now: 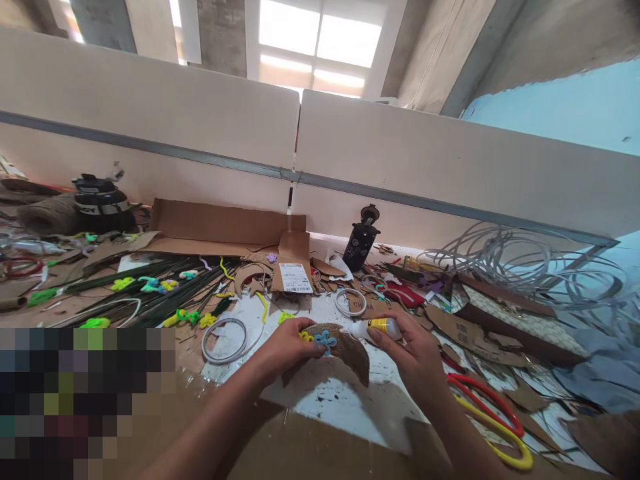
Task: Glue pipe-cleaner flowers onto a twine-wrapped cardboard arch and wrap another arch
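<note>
My left hand (287, 353) is closed on the left part of a curved, twine-covered brown piece (353, 353). A blue pipe-cleaner flower (325, 341) sits on the piece beside my thumb, and a yellow flower (306, 336) shows partly under my fingers. In my right hand (413, 347) is a small glue bottle (384, 327) with a yellow label, tilted on its side. Its nozzle points left, at the upper edge of the brown piece; whether it touches cannot be made out. White paper (330, 400) lies beneath.
Behind are an open cardboard box (225, 227), a dark bottle (361, 240) and white rings (224, 341). Pipe-cleaner flowers (187, 317) and dark stems lie to the left. At right are coiled grey strips (500, 257), a woven bag (520, 320) and red and yellow loops (500, 407).
</note>
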The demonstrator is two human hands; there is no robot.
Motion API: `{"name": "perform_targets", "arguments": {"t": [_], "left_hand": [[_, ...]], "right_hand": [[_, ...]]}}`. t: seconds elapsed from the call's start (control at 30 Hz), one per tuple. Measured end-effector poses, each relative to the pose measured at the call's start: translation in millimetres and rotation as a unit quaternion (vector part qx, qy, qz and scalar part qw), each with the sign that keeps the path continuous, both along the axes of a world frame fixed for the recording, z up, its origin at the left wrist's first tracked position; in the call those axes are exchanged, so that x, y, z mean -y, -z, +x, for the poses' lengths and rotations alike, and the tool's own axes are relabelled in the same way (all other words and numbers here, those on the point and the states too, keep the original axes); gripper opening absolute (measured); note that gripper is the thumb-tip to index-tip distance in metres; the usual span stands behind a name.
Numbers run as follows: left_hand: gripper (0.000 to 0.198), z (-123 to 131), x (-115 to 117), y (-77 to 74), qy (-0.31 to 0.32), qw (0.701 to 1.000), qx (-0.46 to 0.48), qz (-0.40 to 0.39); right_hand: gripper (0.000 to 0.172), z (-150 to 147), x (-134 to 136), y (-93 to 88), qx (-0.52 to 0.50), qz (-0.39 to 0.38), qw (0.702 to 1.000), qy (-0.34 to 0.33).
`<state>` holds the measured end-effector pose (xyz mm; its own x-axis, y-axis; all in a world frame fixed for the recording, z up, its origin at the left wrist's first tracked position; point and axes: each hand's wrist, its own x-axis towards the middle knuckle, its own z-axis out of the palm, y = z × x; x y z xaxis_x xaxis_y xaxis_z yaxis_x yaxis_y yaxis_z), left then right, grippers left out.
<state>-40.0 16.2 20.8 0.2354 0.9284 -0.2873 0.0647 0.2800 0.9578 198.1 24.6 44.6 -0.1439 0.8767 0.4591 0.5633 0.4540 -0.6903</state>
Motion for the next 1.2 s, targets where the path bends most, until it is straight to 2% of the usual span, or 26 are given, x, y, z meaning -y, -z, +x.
{"name": "perform_targets", "arguments": {"t": [0.23,0.87,1.2], "left_hand": [[0.034,-0.9,-2.4,7.7,0.003,1.000,-0.004,0.006],[0.033,1.3,0.9,3.0,0.001,1.000,0.020,-0.005],[0.033,1.5,-0.5,8.4,0.006,1.000,0.019,-0.002]], "right_hand": [[0.024,-2.8,1.3,-1.7,-0.005,0.014,1.000,0.004],[0.022,-0.4,1.2,3.9,-0.011,0.005,1.000,-0.006],[0.022,-1.0,2.4,-0.6,0.015,0.017,1.000,-0.001]]}}
